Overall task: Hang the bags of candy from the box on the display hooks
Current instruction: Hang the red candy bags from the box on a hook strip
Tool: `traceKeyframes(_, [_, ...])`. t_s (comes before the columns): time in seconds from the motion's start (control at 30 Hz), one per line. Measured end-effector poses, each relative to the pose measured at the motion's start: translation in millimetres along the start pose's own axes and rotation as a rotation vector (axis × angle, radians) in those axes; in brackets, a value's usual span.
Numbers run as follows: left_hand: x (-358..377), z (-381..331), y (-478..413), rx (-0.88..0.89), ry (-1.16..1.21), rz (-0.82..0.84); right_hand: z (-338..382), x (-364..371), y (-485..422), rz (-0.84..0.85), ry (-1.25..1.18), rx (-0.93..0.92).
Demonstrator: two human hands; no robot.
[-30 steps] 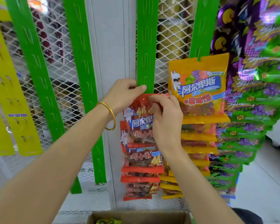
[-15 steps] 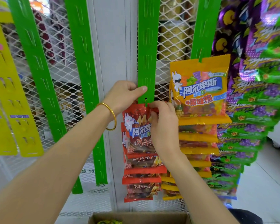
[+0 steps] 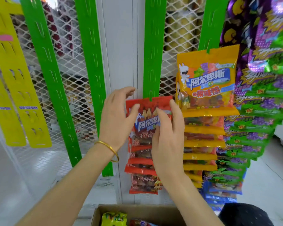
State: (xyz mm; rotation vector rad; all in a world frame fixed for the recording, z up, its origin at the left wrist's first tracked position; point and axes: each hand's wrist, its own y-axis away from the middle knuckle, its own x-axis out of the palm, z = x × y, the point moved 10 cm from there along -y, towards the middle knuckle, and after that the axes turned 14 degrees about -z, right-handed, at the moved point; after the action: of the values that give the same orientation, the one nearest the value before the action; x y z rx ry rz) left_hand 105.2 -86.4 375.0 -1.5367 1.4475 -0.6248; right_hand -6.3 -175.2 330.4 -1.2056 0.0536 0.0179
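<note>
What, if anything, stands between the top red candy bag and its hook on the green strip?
Nothing visible. The red bag already hangs on a tab of the green strip; the left hand and right hand touch its front.

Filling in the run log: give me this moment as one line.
red candy bag: hooked on green slotted strip | left hand: open, touching bag | right hand: open, on bag

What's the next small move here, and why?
Probably lower both hands to the box for another bag. The red bag already hangs from a tab on the green strip; the left hand and right hand lie open against it, gripping nothing.
</note>
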Motion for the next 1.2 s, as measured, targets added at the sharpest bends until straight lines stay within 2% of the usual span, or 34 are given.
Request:
traceKeyframes(0.1, [-19.4,20.0,50.4,-0.009,0.012,-0.054,-2.0,-3.5,49.5,0.109,-0.081,0.022])
traceKeyframes(0.23, [-14.6,70.7,130.8,-0.115,-0.04,0.13,-27.3,-1.0,137.3,0.309,-0.087,0.102])
traceKeyframes(0.3, [-12.3,87.4,150.8,-0.169,-0.082,0.185,-36.7,-3.0,162.2,0.348,-0.084,0.154])
traceKeyframes(0.57, [18.9,53.7,78.9,-0.225,-0.018,0.039,-53.9,-16.5,91.0,0.046,-0.085,0.338])
traceKeyframes(0.87, [37.5,51.3,34.3,-0.315,0.153,-0.13,-60.4,-4.7,64.5,0.09,-0.15,0.427])
traceKeyframes(1.2, [40.1,47.2,28.9,-0.284,0.125,-0.138,-62.8,3.6,69.0,0.136,-0.154,0.444])
